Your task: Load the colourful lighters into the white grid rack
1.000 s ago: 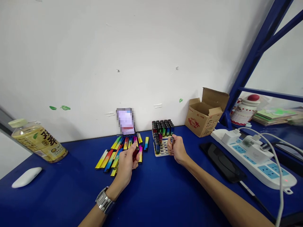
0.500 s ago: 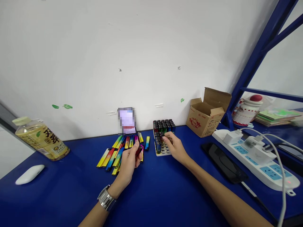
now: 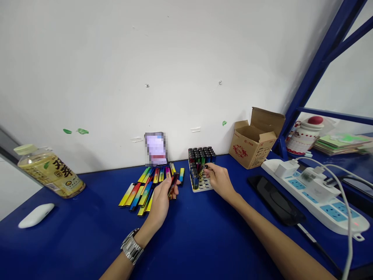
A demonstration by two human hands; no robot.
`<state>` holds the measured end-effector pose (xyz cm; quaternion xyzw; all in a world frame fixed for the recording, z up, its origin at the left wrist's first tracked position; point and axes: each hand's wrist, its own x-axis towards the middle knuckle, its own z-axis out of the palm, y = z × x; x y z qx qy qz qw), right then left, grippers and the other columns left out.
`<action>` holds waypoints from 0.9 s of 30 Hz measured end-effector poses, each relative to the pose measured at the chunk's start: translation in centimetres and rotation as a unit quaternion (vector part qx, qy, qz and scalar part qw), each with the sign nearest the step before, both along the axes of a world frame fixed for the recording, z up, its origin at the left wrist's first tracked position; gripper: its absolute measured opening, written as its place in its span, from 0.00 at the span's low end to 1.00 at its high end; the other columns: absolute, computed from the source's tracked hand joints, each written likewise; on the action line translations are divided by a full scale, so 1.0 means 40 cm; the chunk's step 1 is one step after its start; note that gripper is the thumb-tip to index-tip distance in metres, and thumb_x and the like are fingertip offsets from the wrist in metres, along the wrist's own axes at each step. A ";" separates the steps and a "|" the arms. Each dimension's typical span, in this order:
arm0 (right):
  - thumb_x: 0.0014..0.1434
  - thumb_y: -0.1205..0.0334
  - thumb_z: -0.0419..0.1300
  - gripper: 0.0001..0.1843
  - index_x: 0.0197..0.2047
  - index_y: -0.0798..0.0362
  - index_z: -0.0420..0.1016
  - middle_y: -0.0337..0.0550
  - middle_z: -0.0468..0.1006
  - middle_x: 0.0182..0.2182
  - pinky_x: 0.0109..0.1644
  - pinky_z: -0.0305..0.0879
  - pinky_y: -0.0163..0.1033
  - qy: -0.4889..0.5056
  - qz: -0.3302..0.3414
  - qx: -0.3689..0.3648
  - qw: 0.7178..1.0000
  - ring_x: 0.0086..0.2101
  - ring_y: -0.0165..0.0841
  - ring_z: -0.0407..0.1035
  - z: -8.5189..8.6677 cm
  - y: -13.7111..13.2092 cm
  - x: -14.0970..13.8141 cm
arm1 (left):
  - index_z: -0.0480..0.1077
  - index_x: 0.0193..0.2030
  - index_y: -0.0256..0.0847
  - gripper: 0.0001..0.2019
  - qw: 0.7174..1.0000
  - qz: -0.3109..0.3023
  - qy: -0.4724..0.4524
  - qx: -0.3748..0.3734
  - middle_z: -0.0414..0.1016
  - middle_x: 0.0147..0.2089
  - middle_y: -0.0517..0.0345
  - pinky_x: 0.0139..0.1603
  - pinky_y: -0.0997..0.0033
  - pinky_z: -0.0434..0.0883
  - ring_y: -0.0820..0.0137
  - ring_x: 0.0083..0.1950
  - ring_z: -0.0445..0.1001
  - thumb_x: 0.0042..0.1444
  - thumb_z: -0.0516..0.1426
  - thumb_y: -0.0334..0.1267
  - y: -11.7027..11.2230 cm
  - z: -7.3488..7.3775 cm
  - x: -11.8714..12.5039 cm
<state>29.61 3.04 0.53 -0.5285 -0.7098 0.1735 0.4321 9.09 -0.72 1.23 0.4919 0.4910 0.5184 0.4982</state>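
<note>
My left hand [image 3: 161, 200] is closed around a dark red lighter [image 3: 174, 183], held just above the blue table beside a row of several multicoloured lighters [image 3: 145, 186] lying flat. My right hand [image 3: 219, 179] pinches a dark lighter [image 3: 204, 168] at the front of a white tray [image 3: 204, 186] that holds several upright lighters with black tops. A metal watch [image 3: 131, 247] is on my left wrist.
A blurred small screen [image 3: 155, 149] leans on the wall behind the lighters. An open cardboard box [image 3: 256, 138], a white power strip with plugs [image 3: 313, 190] and a black phone [image 3: 272, 200] lie to the right. A tea bottle [image 3: 48, 171] and white mouse [image 3: 35, 215] sit at left.
My right hand moved left from in front of the tray onto its front rows with the lighter. My left hand lifted its red lighter slightly up and right.
</note>
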 end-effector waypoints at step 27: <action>0.64 0.51 0.50 0.13 0.32 0.51 0.61 0.32 0.61 0.20 0.24 0.54 0.33 0.284 -0.010 0.087 0.955 0.19 0.28 0.56 -0.011 -0.002 0.016 | 0.70 0.38 0.36 0.11 0.765 0.083 0.592 0.241 0.73 0.37 0.46 0.41 0.56 0.68 0.56 0.41 0.70 0.61 0.48 0.37 -0.017 -0.015 0.001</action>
